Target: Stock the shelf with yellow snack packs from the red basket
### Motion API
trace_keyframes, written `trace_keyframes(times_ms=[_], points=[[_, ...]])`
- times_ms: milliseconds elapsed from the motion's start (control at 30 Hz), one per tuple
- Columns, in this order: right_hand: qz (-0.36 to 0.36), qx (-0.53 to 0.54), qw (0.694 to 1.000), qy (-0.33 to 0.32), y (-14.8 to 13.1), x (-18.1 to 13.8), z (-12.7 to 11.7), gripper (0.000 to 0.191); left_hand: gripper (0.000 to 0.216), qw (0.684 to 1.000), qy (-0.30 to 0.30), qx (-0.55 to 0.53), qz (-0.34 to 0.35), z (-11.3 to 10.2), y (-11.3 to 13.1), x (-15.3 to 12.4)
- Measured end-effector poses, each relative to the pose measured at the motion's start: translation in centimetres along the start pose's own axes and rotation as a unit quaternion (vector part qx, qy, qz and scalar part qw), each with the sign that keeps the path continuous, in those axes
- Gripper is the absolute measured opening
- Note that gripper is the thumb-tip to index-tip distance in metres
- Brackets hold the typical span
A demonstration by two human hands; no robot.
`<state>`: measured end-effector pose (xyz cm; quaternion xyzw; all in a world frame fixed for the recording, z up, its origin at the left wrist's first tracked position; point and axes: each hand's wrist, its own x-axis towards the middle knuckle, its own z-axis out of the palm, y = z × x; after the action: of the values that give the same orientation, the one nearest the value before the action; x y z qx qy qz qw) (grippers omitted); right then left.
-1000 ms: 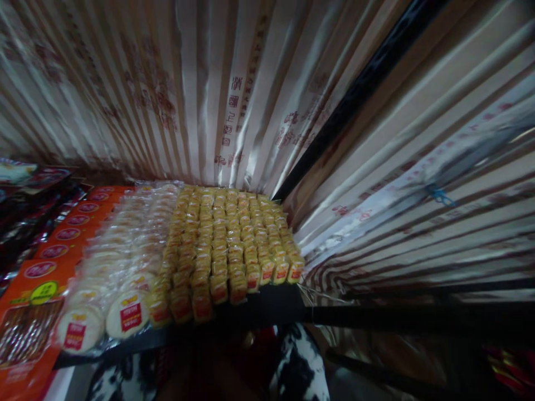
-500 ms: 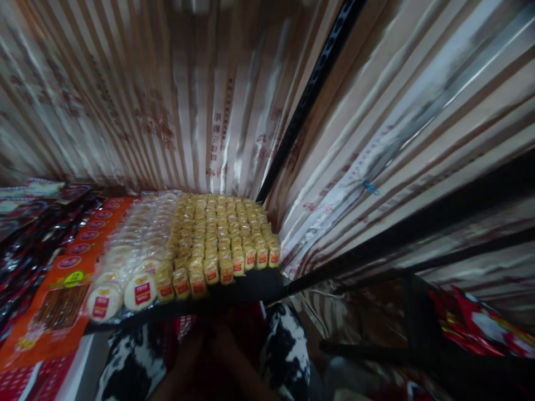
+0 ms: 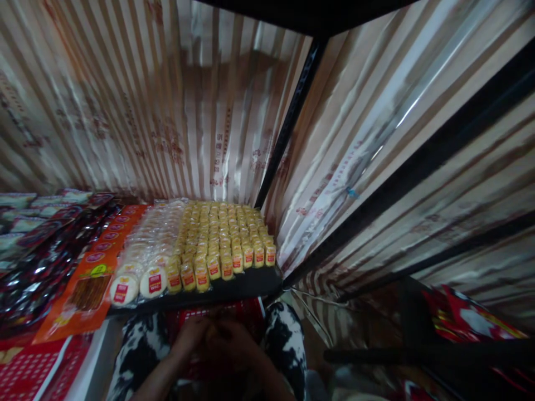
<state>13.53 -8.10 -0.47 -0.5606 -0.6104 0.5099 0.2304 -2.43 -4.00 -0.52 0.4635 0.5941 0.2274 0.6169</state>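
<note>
Low between my knees, my left hand (image 3: 194,334) and my right hand (image 3: 234,340) meet with fingers curled inward. Both look closed, but deep shadow hides what they hold, if anything. Beneath and behind them is a red basket (image 3: 252,313) with a perforated rim, its inside too dark to make out. Just beyond, on a dark shelf (image 3: 251,282), stand rows of small yellow wrapped packets (image 3: 217,236) with red labels. To their left are rows of round white wrapped cakes (image 3: 154,283), also labelled in red.
Orange snack packs (image 3: 90,289) overlap in a row on the left, beside shiny dark packs (image 3: 45,278). Another red basket (image 3: 29,365) is at lower left. A black post (image 3: 288,125) and striped sheeting (image 3: 200,128) bound the shelf. Red packs (image 3: 468,314) lie at right.
The view has shifted, so the hands show more clearly and the top frame has come into sight. My hands stay together over the red basket.
</note>
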Motion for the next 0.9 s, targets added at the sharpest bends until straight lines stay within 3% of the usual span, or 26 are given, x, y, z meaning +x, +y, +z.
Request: trace_keyframes(times_ms=[200,300,400,567,900], points=[[-0.039,0.073,0.997,0.002,-2.5,-1.3,-2.0,0.035,0.043,0.998,-0.019,-0.042,0.049,0.3,2.4,-1.4],[-0.063,0.075,0.995,0.036,-3.6,-1.5,-3.0,0.033,0.040,0.992,-0.047,-0.061,0.097,0.1,3.7,-2.2],[-0.073,0.156,0.984,0.043,-4.0,-1.3,-3.3,0.037,0.040,0.987,-0.045,-0.062,0.138,0.1,5.1,-2.6],[-0.079,0.213,0.972,0.059,-4.4,-0.7,-3.1,0.039,0.036,0.989,0.019,-0.080,0.120,0.4,7.0,-2.8],[-0.087,0.248,0.963,0.053,-3.5,-0.6,-3.2,0.040,0.041,0.985,0.052,-0.117,0.117,0.7,8.1,-2.5]])
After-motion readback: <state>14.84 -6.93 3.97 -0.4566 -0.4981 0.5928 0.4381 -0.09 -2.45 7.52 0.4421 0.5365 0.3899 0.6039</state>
